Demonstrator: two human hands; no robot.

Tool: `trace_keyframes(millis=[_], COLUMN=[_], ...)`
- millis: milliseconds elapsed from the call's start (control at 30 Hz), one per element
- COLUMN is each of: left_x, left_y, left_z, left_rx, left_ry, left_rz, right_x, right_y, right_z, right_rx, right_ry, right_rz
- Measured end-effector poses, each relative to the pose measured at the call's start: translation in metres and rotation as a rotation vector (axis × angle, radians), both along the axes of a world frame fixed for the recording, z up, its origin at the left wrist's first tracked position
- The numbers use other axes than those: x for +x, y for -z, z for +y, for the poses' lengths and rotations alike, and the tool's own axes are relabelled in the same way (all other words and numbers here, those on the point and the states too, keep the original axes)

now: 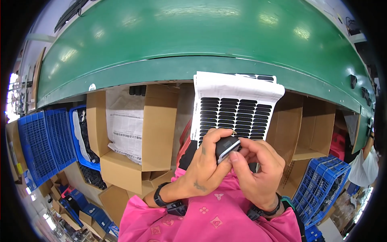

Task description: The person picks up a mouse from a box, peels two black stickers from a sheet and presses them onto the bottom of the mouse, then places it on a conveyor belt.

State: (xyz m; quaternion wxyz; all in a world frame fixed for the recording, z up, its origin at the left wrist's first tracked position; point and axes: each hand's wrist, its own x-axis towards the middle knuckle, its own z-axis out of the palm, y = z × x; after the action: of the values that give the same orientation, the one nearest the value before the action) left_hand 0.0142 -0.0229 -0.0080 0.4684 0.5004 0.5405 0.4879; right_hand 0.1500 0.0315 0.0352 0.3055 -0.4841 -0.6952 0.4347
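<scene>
The black case [224, 145], its pale edge [229, 150] slanting up to the right, sits in the closed grip of the left hand [207, 164], with the right hand [262, 169] against that edge, whether pinching anything I cannot tell.

A: Any lettering in view?

B: Yes, on the newsprint sheet [125, 127] inside the open cardboard box [96, 121] at left: bold Chinese characters in lines across the lower part, with finer print above, too small to make out.

A: And on the label sheet [238, 89]?

B: Small dark characters down the white left margin, beside the columns of black labels [227, 114]. Too tiny to read.

A: Anything along the green workbench [133, 73]?

B: Just a round white sticker [92, 87] on the front edge, left of the middle, with blurred marks, not readable.
</scene>
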Motion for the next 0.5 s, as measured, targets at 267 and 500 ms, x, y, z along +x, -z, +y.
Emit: trace_keyframes(millis=[267, 500], left_x=[0.0, 0.0], left_y=[0.007, 0.012], left_z=[-0.001, 0.0], left_rx=[0.049, 0.188], left_ry=[-0.038, -0.085], left_rz=[0.009, 0.171], right_x=[-0.004, -0.005], right_y=[-0.003, -0.001], right_z=[-0.001, -0.002], right_rx=[0.185, 0.227], right_ry=[-0.041, -0.071], right_rz=[-0.111, -0.152])
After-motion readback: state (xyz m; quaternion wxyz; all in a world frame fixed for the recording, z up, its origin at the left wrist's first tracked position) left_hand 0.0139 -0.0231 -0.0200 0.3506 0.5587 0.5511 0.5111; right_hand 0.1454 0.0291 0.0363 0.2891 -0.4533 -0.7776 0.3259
